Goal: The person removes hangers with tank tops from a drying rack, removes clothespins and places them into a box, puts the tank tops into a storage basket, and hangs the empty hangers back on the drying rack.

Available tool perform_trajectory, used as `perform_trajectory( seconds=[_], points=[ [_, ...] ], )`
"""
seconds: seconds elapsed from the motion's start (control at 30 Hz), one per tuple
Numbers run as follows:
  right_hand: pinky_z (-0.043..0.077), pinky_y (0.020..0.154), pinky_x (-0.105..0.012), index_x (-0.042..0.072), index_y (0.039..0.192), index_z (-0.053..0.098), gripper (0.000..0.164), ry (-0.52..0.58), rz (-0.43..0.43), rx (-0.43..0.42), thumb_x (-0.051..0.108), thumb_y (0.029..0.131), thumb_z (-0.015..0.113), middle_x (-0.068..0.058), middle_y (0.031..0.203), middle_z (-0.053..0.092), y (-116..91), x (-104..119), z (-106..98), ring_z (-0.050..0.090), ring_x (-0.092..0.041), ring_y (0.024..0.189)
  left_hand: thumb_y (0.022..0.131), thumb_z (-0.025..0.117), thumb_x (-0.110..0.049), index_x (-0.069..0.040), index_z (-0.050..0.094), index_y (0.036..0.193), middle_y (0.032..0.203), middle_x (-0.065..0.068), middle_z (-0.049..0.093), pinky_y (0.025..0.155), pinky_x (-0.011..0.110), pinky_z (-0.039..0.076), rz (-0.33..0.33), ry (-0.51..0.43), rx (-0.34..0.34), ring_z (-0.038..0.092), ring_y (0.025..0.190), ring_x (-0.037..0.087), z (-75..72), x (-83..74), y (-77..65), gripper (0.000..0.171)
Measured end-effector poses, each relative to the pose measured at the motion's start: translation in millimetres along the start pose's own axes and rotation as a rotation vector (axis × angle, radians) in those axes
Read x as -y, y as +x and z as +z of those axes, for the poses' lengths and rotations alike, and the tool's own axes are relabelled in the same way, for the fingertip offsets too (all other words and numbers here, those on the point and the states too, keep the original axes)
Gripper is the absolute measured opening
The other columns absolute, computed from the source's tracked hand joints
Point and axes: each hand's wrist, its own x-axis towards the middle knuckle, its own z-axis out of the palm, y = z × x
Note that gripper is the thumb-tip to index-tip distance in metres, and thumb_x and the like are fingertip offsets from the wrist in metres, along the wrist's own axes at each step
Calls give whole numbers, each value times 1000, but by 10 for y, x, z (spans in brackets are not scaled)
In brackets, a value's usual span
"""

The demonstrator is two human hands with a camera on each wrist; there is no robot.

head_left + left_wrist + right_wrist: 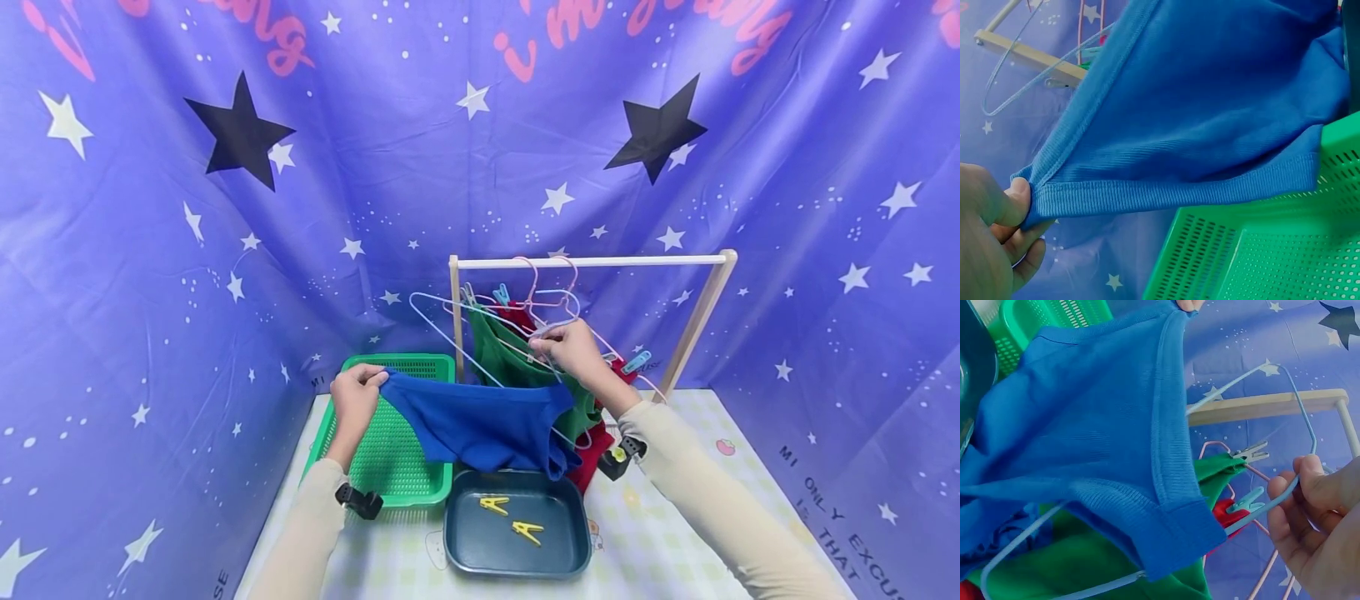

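Blue underpants hang stretched between the hands, above the basket and the tray. My left hand pinches one corner, where the ribbed waistband meets a leg band. My right hand holds a light blue hanger near its hook, thumb and fingers around the wire. One end of this hanger passes through the underpants and shows again at a leg opening in the right wrist view; its other end sticks out bare. Just behind are green underpants on a pink hanger, partly hidden.
A clothes rack with a white bar carries pink hangers. A red garment hangs behind the green one, with blue clips. At left stands a green basket; in front, a dark tray holds two yellow clips.
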Motion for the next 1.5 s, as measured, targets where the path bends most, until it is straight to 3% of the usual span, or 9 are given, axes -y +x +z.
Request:
perform_trajectory(
  seconds=[0.13,0.27,0.5,0.93,1.03,1.3,1.5],
  points=[
    [46,63,-19,-4,88,78,11,2,-44,-3,6,91,75,-15,73,73,31,7,27,58,-5,62,91,76,-10,-5,81,98,90,16,78,59,27,44,3,10,22,67,72,24,-2,-22,-23,10],
    [47,60,-19,-4,89,78,9,30,-100,10,5,90,75,-14,70,72,63,58,91,59,-4,60,90,76,-10,-6,81,97,87,14,78,62,25,46,31,-1,42,70,75,26,19,-132,-50,9],
    [42,57,-18,-3,88,79,9,38,-104,1,6,88,77,-14,71,72,89,226,146,54,-4,59,89,77,-9,-5,80,97,84,12,78,65,26,50,83,-22,102,71,74,24,83,-277,-116,9],
    [44,58,-15,-6,90,78,7,133,-171,-61,0,87,77,-21,80,74,123,337,260,56,-1,61,90,77,-10,-5,79,96,84,11,77,69,31,54,110,-54,212,70,77,23,219,-422,-252,8],
    [45,61,-13,-7,90,78,7,189,-224,-99,-2,86,77,-23,83,74,130,353,290,57,0,64,90,77,-10,-6,79,96,85,11,77,69,33,55,122,-56,230,70,76,23,259,-440,-280,8],
    [51,66,-14,-19,95,71,10,504,-335,-178,-12,88,69,-36,89,68,141,442,331,64,-2,70,91,76,-10,-8,79,95,84,7,77,69,30,55,135,-47,275,68,75,17,361,-428,-330,6],
    [52,67,-13,-18,91,73,8,462,-369,-183,-13,86,71,-35,88,69,100,473,281,64,0,72,90,77,-10,-8,79,94,82,7,77,69,31,54,138,-58,279,69,74,17,400,-420,-335,5]
  ],
)
